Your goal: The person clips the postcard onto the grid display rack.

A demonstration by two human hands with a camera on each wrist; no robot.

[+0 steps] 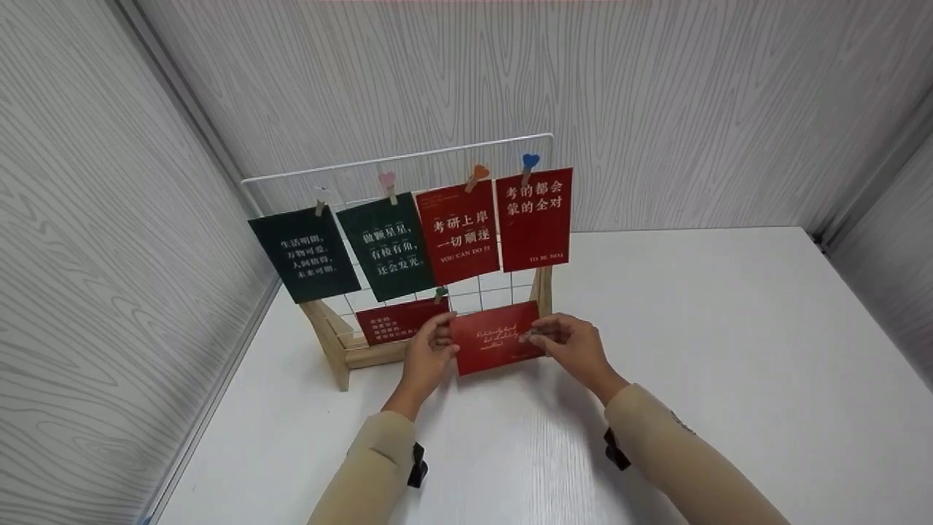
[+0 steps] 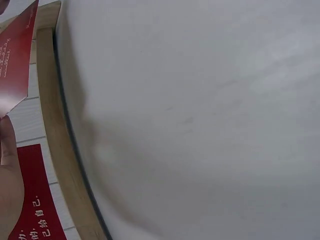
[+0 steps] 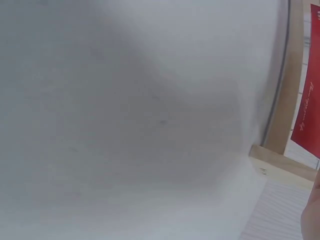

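A red card (image 1: 496, 339) with pale handwriting-style lettering is held in front of the lower right of a white wire grid rack (image 1: 397, 155). My left hand (image 1: 428, 355) pinches the card at its left edge. At the card's right side my right hand (image 1: 576, 346) pinches a small greyish clip (image 1: 529, 334) between thumb and fingertips; its details are too small to make out. The left wrist view shows part of the same card (image 2: 17, 60) and part of the left hand (image 2: 9, 180). Only a sliver of the right hand (image 3: 312, 215) appears in the right wrist view.
Along the rack's top hang two green cards (image 1: 305, 255) and two red cards (image 1: 536, 222), on clips with coloured hearts. Another red card (image 1: 401, 323) hangs lower left under a green clip (image 1: 440, 292). The rack has wooden feet (image 1: 332, 350) on a white table (image 1: 700, 350) between panelled walls.
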